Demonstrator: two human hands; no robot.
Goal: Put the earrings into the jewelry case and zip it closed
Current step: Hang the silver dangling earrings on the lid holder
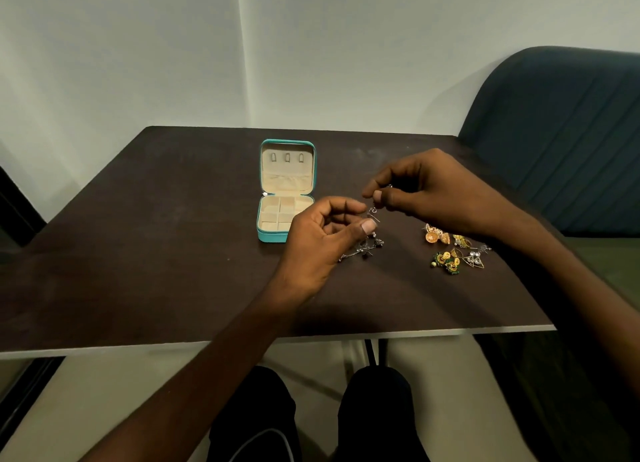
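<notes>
Seen from the head camera, a dark brown surface [138,253] carries a small teal jewelry case [286,191] lying open near its middle. The lid stands up at the back, lined in cream, with three small tabs in a row and a pouch below them. The base in front is split into cream compartments, and nothing can be made out in those that show; the right part of the base is hidden behind the left hand.

Both hands meet just right of the case, held above the surface. The left hand [322,240] has its fingers curled, thumb and forefinger pinching the lower end of a silver earring [373,214]. The right hand [426,191] pinches the upper end of the same piece between its thumb and forefinger, the other fingers bent above. A thin wire hook sticks out between the two grips.

Below the left thumb a second bit of silver jewelry [363,248] with a fine chain trails by the palm; whether it rests on the surface or hangs from the hand cannot be told.

To the right, under the right wrist, a loose pile of earrings [453,250] lies on the surface: orange-gold bell shapes, green and yellow ones, gold hoops and a clear-stoned pair.

A dark blue padded chair [561,132] stands beyond the right edge, against a pale wall [138,63]. The person's dark trousers [374,409] show beneath the near edge.
</notes>
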